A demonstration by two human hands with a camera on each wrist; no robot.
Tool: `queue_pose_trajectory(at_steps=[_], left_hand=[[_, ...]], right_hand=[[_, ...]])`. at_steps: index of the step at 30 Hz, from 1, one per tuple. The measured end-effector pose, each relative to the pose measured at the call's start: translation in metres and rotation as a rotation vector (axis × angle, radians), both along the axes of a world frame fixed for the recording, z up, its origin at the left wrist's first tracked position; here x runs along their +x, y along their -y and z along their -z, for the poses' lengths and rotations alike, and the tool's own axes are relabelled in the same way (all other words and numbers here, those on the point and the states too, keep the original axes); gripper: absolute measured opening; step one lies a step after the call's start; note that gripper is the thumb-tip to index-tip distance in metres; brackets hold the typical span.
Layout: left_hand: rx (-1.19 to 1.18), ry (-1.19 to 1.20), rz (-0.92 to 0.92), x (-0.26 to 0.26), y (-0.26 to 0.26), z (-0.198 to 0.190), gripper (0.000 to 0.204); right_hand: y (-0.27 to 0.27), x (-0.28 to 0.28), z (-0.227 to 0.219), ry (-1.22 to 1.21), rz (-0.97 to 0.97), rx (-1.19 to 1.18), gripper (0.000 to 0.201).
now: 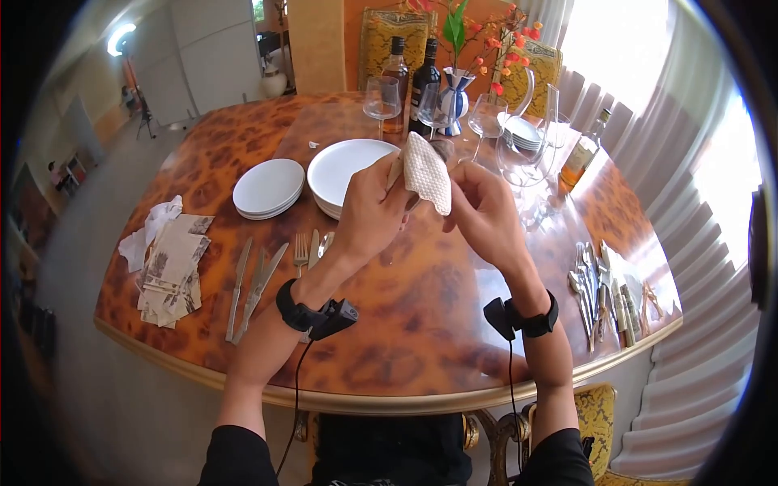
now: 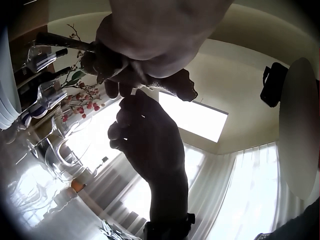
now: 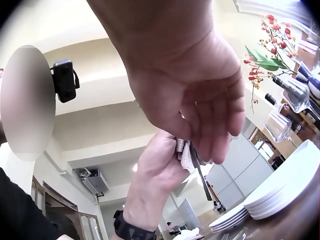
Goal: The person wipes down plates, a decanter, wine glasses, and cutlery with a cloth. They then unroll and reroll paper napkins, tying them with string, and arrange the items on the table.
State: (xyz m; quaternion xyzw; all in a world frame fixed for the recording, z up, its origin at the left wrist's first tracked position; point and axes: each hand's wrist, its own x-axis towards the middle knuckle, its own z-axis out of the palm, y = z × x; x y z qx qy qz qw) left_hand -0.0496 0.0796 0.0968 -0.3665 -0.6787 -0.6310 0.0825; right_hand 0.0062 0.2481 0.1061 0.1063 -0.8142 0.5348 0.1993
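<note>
My left hand (image 1: 374, 202) grips a white waffle-textured cloth (image 1: 427, 172) above the middle of the table, its fingers wrapped around the folds. From that grip juts the slim handle of a piece of cutlery (image 3: 202, 176), largely hidden by cloth and fingers. At the cloth's right edge, my right hand (image 1: 485, 206) pinches it with thumb and fingertips. Seen from the left wrist, the right hand (image 2: 150, 135) is a dark shape, its fingertips right at the bunched cloth.
Stacked white plates (image 1: 344, 166) and smaller plates (image 1: 269, 188) stand behind the hands. Knives (image 1: 258, 283) and patterned napkins (image 1: 174, 267) lie left; more cutlery (image 1: 590, 283) lies right. Wine glasses (image 1: 382, 101), bottles (image 1: 424, 85), a vase (image 1: 455, 101) and a glass decanter (image 1: 527, 154) line the back.
</note>
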Motion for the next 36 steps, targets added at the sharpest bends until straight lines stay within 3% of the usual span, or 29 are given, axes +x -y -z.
queue_pose_trajectory(at_steps=[2,4,5,9,14,16,18,20,24,26,30,32,34,35,36], left_hand=[[-0.038,0.085,0.013,0.008,-0.006,0.005,0.018],[0.097,0.022,0.069,0.014,-0.015,0.015,0.015],[0.015,0.03,0.045,0.014,-0.014,0.015,0.02],[0.162,0.12,0.182,0.019,-0.017,0.015,0.022],[-0.096,-0.062,0.248,0.011,-0.012,0.016,0.023],[-0.072,-0.059,0.296,0.013,-0.014,0.015,0.022],[-0.047,-0.054,0.344,0.019,-0.015,0.012,0.022],[-0.092,0.109,0.362,0.028,-0.014,0.006,0.019],[-0.187,0.115,0.385,0.021,-0.01,0.008,0.024],[-0.207,-0.065,0.426,0.018,-0.006,0.004,0.023],[-0.348,-0.079,0.191,0.023,0.014,-0.019,0.023],[0.021,-0.197,0.114,0.025,0.027,-0.029,0.021],[0.145,-0.048,-0.135,0.034,0.047,-0.039,0.02],[0.278,-0.003,-0.048,0.018,0.058,-0.035,0.02],[0.052,-0.074,-0.025,0.003,0.085,-0.031,0.019]], right_hand=[[0.0,0.004,-0.006,-0.087,0.059,0.015,0.03],[0.006,0.011,-0.012,-0.137,-0.059,-0.063,0.034],[0.002,0.009,-0.011,-0.169,-0.105,0.047,0.037],[-0.008,0.006,-0.009,-0.066,-0.008,0.092,0.038],[-0.024,0.005,-0.023,-0.275,0.037,0.023,0.042],[-0.04,0.007,-0.027,-0.342,0.113,-0.01,0.047],[-0.049,0.012,-0.032,-0.304,0.131,-0.048,0.049],[-0.054,0.018,-0.037,-0.265,0.132,-0.073,0.051],[-0.061,0.026,-0.04,-0.294,0.161,-0.02,0.051],[-0.066,0.029,-0.043,-0.333,0.167,-0.034,0.05],[-0.077,0.042,-0.054,-0.49,0.305,-0.182,0.049],[-0.082,0.045,-0.058,-0.56,0.345,-0.34,0.049],[-0.085,0.045,-0.056,-0.568,0.391,-0.37,0.05],[-0.085,0.045,-0.056,-0.508,0.37,-0.349,0.05],[-0.083,0.044,-0.056,-0.451,0.35,-0.326,0.05]])
